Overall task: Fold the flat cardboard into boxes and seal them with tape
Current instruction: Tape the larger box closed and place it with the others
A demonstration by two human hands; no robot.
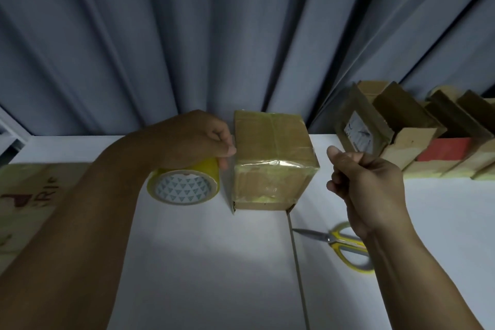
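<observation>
A folded cardboard box [273, 153] stands on the white table [209, 262] near its far edge, with glossy tape over its top seam and front face. My left hand [195, 136] grips a yellow roll of tape [184, 182] just left of the box, thumb and fingers close to the box's left top edge. My right hand [364, 182] hovers to the right of the box with fingers curled and thumb up; it seems to pinch something thin, perhaps clear tape, but I cannot make it out.
Yellow-handled scissors [345, 244] lie on the table below my right hand. Several folded cardboard boxes [401, 126] line the back right. A flat printed cardboard sheet [29, 190] lies at the left edge. Grey curtains [214, 35] hang behind.
</observation>
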